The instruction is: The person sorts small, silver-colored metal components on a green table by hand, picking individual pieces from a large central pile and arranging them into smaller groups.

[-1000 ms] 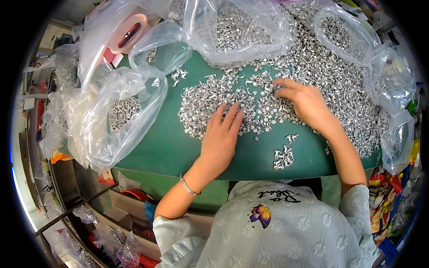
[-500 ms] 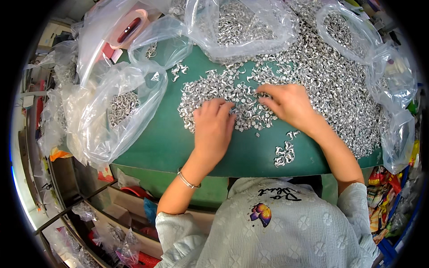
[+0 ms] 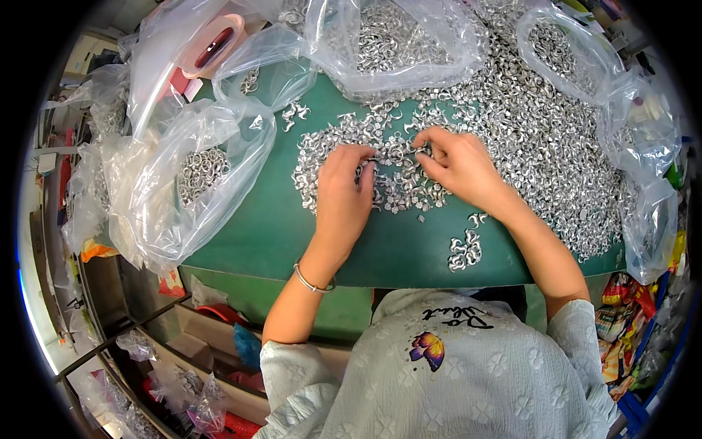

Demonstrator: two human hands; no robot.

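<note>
From my end, I look down on a green table [image 3: 270, 230] with small silvery metal pieces [image 3: 398, 192] spread over its middle. My left hand [image 3: 342, 189] rests at the pile [image 3: 320, 150] on the left, fingers bent inward and thumb close to the fingertips; I cannot tell whether it pinches a piece. My right hand [image 3: 468, 172] faces it from the other side, index finger and thumb pointing left among the pieces, with a small gap between them; whether a piece sits in that grip I cannot tell either. The two hands stand apart, with loose pieces between them.

To the right, a much larger heap [image 3: 563, 161] of pieces covers the table. A small cluster [image 3: 465, 251] lies by itself near the front edge, below my right hand. A clear bag [image 3: 245, 179] on the left has rings [image 3: 203, 175] in it, and another bag [image 3: 398, 82] of pieces stands at the back. A bracelet [image 3: 313, 284] circles my left wrist.
</note>
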